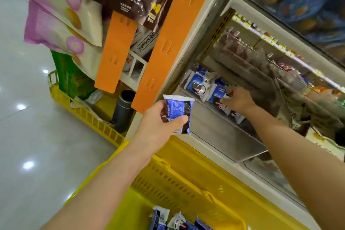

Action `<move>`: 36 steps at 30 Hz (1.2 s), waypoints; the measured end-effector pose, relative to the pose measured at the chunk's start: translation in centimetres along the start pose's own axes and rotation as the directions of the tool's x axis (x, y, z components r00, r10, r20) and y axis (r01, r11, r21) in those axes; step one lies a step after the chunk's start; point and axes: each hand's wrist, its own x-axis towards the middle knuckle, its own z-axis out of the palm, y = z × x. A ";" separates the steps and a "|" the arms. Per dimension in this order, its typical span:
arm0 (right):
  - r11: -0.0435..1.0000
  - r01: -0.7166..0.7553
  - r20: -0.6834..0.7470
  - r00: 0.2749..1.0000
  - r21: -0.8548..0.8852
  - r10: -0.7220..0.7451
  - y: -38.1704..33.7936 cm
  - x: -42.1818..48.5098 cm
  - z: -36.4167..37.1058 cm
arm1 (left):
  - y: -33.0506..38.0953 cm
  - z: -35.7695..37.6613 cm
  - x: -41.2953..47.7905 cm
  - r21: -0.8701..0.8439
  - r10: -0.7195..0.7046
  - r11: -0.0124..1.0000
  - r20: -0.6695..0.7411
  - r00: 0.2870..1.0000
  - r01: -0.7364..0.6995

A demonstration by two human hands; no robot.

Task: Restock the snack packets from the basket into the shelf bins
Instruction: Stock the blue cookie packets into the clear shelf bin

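While I watched through the head camera, left hand (pixel 162 123): thumb and fingers gripped a blue-and-white foil snack packet (pixel 180 112), held just in front of the shelf edge.
Right hand (pixel 237 100): reached into the clear plastic shelf bin (pixel 224 136), thumb and fingertips pinching the stacked blue packets (pixel 203 86) lying there.
Basket: yellow slatted plastic basket (pixel 186 179) below both arms, with spare packets (pixel 160 218) inside.

basket (pixel 186 179): below bin (pixel 233 142) | packets (pixel 197 85): in bin | held packet (pixel 180 110): left of bin
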 end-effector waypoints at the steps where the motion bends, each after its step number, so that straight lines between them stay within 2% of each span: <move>1: 1.000 -0.001 -0.009 1.000 -0.003 0.001 -0.1 0.3 0.2 | 0.0 0.1 0.2 -0.004 0.001 1.000 0.007 1.000 -0.001; 6: 0.999 0.039 0.006 0.999 -0.010 -0.039 -0.2 0.9 0.6 | 0.0 0.1 0.6 0.016 0.000 1.000 0.020 1.000 -0.001; 11: 0.975 0.116 -0.019 0.992 -0.191 -0.122 -0.3 0.7 0.6 | 0.4 0.1 0.5 0.021 -0.014 1.000 0.019 1.000 0.013; 13: 0.970 0.127 -0.032 0.990 -0.207 -0.137 -0.6 0.5 0.6 | 0.6 0.1 0.3 0.025 -0.024 0.999 0.023 0.999 0.024; 17: 0.980 0.163 -0.160 0.971 -0.110 -0.180 -1.6 -0.9 -0.1 | 1.0 0.0 -0.6 0.031 -0.073 0.997 0.073 0.995 0.071; 19: 0.967 0.249 -0.287 0.931 0.045 -0.226 -2.4 -3.0 -0.6 | 1.1 0.0 -1.0 0.052 -0.083 0.996 0.103 0.991 0.078; 22: 0.872 0.431 -0.415 0.855 0.231 -0.312 -3.7 -8.2 -1.4 | 1.4 0.0 -1.6 0.032 -0.064 0.998 0.129 0.990 0.061; 25: 0.796 0.537 -0.326 0.833 0.278 -0.448 -4.3 -13.7 -2.0 | 1.9 0.3 -2.5 0.034 -0.045 0.999 0.157 0.987 0.040; 29: 0.739 0.418 -0.103 0.896 0.528 -0.433 -4.3 -17.8 -2.8 | 2.7 0.7 -3.8 0.146 0.073 0.982 0.273 0.959 -0.116; 32: 0.720 0.376 -0.163 0.922 0.583 -0.350 -3.6 -19.4 -3.9 | 3.0 1.4 -4.5 0.216 0.108 0.962 0.258 0.960 -0.166; 34: 0.727 0.436 -0.255 0.900 0.531 -0.354 -2.9 -20.4 -4.6 | 2.9 1.9 -4.8 0.250 0.032 0.965 0.176 0.984 -0.076; 36: 0.738 0.549 -0.317 0.834 0.393 -0.451 -2.2 -21.7 -4.9 | 2.9 2.6 -5.3 0.163 -0.125 0.982 0.188 0.974 0.094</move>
